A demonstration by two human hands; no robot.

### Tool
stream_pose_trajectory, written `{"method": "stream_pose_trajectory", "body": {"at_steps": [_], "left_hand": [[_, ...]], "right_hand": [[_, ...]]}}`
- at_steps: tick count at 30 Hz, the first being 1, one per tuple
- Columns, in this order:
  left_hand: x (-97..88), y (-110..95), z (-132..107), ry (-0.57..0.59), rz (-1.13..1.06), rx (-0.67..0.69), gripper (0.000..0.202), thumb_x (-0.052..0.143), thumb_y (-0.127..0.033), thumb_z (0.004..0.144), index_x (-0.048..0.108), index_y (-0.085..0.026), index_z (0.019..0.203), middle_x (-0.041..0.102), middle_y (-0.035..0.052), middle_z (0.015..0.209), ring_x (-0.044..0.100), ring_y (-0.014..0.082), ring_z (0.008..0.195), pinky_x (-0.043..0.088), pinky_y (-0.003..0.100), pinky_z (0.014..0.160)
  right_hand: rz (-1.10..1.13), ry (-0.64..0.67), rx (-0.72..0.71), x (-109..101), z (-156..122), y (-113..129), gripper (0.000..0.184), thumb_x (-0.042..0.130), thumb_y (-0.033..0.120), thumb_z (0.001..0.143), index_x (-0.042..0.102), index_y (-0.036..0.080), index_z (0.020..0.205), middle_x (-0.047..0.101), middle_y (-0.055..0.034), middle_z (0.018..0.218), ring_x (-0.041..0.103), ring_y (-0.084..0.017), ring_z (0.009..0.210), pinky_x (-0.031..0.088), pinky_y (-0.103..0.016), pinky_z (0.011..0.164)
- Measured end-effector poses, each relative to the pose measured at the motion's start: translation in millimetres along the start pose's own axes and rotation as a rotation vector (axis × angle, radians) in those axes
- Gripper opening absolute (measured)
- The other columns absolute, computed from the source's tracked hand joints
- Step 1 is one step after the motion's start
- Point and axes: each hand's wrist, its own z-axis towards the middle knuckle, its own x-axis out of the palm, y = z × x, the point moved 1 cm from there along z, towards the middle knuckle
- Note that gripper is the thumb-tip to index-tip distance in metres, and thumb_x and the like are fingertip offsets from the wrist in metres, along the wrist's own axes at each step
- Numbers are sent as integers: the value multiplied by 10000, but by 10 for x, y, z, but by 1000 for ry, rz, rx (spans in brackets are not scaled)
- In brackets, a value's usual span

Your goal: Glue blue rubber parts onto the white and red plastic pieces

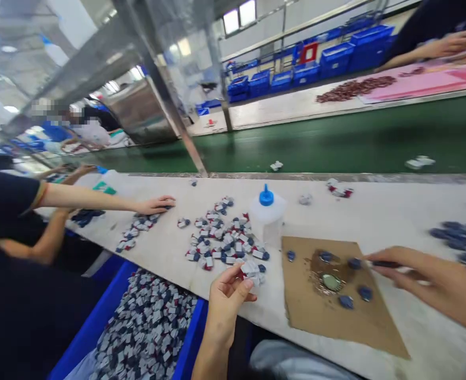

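Note:
In my left hand [225,298] is a small white plastic piece [252,270] with dark blue and red parts, pinched between thumb and fingers. My right hand [435,282] closes on a thin dark tool [387,264] whose exact kind I cannot make out. Its tip is beside a dark blue piece [354,263] at the right side of a brown cardboard sheet [312,311]. Several more blue pieces [346,302] lie on that sheet around a shiny puddle of liquid [331,282]. A heap of white, blue and red pieces [221,237] spreads left of the cardboard.
A white bottle with a blue cap [266,196] stands behind the cardboard. Dark blue pieces [460,235] lie at right. Below left sits a blue bin [193,338] full of pieces. A co-worker's hand [154,206] rests at left. A green conveyor belt [316,137] runs behind the table.

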Motion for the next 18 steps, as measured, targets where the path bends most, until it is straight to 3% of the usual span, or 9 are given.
{"method": "stream_pose_trajectory", "body": {"at_steps": [1,4,8,11,14,18], "left_hand": [[64,38,-19,42,8,-28,419,906,-357,534,778,-174,889,764,76,831,651,137,677,517,176,497],[236,172,-56,163,34,-121,436,905,-374,532,781,-172,898,767,83,823,665,158,691,512,186,480],[397,317,-38,238,59,-203,446,917,-375,507,780,-158,872,768,87,822,681,162,699,536,203,519],[467,352,6,257,72,-257,450,932,-365,475,778,-152,840,761,63,767,665,125,629,541,196,533],[506,329,38,247,59,-277,464,939,-351,463,776,-159,853,753,40,783,668,111,624,549,191,542],[544,284,43,254,18,-295,497,939,-324,482,769,-163,921,750,35,843,680,106,650,557,188,562]], "right_hand": [[69,101,-25,47,-32,61,268,469,371,941,707,268,1009,727,-123,1008,710,-263,862,603,-337,670],[92,130,-82,214,-116,218,313,418,297,946,693,241,1084,720,-109,1083,705,-269,949,600,-383,790],[-18,56,-146,399,-209,305,243,455,292,966,668,219,1057,716,-88,1026,709,-220,863,595,-334,733],[-120,48,-241,474,-184,333,281,387,239,988,663,201,1016,700,-81,905,689,-196,765,568,-294,630],[-169,62,-285,485,-101,388,363,321,187,976,681,196,932,669,-76,783,654,-199,679,529,-286,547],[-53,47,-218,324,-28,610,287,387,266,982,665,199,1007,683,-78,841,643,-180,680,539,-281,581]]}}
